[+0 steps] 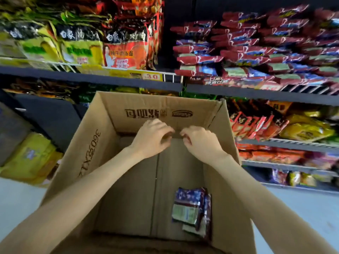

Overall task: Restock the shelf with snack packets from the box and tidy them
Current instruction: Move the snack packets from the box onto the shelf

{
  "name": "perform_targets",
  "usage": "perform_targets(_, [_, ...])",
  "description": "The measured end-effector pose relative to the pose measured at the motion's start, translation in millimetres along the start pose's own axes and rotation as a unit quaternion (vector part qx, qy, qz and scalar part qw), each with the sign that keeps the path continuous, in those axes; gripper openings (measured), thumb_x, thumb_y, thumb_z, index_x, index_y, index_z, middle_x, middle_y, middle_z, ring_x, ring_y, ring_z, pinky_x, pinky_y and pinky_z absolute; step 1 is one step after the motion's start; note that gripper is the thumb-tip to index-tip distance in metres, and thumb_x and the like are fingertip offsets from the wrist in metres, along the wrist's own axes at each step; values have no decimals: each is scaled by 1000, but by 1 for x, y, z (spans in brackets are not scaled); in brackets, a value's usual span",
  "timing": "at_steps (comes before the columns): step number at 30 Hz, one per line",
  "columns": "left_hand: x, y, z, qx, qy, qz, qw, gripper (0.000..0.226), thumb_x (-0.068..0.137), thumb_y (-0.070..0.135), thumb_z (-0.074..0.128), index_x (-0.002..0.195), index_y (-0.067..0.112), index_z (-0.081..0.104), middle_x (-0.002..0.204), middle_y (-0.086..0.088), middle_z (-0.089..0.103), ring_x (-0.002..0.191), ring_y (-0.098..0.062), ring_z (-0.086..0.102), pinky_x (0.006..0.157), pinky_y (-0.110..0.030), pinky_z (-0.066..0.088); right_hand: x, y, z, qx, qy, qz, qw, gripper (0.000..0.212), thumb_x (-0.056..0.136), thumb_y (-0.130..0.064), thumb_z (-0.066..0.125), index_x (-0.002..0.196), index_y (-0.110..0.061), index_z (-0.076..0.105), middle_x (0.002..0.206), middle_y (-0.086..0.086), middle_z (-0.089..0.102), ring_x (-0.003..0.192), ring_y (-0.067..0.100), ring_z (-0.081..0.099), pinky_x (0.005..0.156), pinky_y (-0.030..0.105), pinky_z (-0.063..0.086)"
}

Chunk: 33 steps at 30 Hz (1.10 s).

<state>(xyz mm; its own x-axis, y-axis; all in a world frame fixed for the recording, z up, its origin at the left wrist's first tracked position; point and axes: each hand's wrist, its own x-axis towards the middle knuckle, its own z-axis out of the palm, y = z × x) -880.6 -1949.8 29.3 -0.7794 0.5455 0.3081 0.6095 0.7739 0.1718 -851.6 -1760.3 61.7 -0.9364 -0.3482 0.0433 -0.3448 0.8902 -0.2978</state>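
An open cardboard box (102,162) stands on the floor in front of the shelves. At its bottom near the right wall lie a few red, blue and green snack packets (191,209). My left hand (152,137) and my right hand (200,140) hover side by side over the far end of the box, fingers curled and apart, holding nothing. The same kind of red and blue packets are stacked in piles on the upper right shelf (256,48).
Yellow and red noodle bags (82,44) fill the upper left shelf behind a white wire rail. Lower shelves at right hold red and yellow packets (275,125). A yellow bundle (31,158) sits on the floor at left. Grey floor shows on both sides of the box.
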Motion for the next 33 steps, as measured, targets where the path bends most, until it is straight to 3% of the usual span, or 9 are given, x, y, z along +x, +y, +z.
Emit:
perform_targets(4, [-47,9,46,-15,-225,-49,973,44,89,34,58,131,22,52,124,-2,57,119,-21,47,97,-36,36,-22,-2,55,-113,-154,37,981,36,96,-17,45,131,-17,51,128,7,55,117,26,51,89,37,45])
perform_targets(9, [-79,29,89,-40,-352,-23,935,68,87,43,60,144,18,33,143,-6,41,131,-24,36,105,-37,30,-58,2,84,-299,-337,5,892,41,95,-26,49,134,-14,45,136,8,49,127,28,38,101,39,32])
perform_targets(13, [-77,55,114,-147,-379,1,914,84,84,48,64,147,13,23,149,-9,32,136,-24,29,110,-34,27,-90,7,91,-369,-370,-1,853,54,90,-35,57,136,-10,39,135,9,49,126,29,37,102,39,29])
perform_targets(18, [-64,74,138,-278,-474,29,835,99,82,28,71,151,18,2,152,-5,26,137,-22,24,111,-27,23,-106,13,95,-308,-373,-10,875,35,98,-16,41,134,-16,41,132,12,49,123,29,43,95,36,35])
perform_targets(20, [-62,76,142,-291,-471,43,832,96,80,21,73,150,18,8,145,-6,35,129,-19,32,106,-26,29,-107,16,92,-285,-385,-24,878,35,100,-18,39,134,-20,45,132,13,47,122,30,44,92,35,38])
perform_targets(23, [-60,72,137,-237,-453,88,855,68,81,23,73,138,14,36,128,-6,50,114,-18,45,88,-21,35,-105,16,87,-278,-392,-42,876,34,101,-18,38,132,-22,52,129,11,48,121,30,46,85,32,39])
perform_targets(25, [-65,61,133,-217,-466,108,851,55,83,28,71,131,16,47,130,-4,52,115,-20,49,90,-25,38,-102,13,86,-285,-383,-65,876,34,99,-12,40,128,-20,56,126,10,52,119,28,48,81,31,40])
perform_targets(29, [-75,30,118,-210,-454,94,861,42,84,30,69,122,23,55,132,0,52,117,-17,51,95,-30,42,-97,9,82,-298,-380,-95,871,32,96,-6,41,119,-13,62,122,7,60,120,27,48,88,34,41])
perform_targets(33, [-79,4,88,-171,-422,34,889,37,89,30,63,124,26,54,119,5,62,99,-8,57,81,-20,41,-89,9,80,-310,-364,-153,865,31,98,-14,40,122,-15,60,130,3,53,125,24,40,97,35,34])
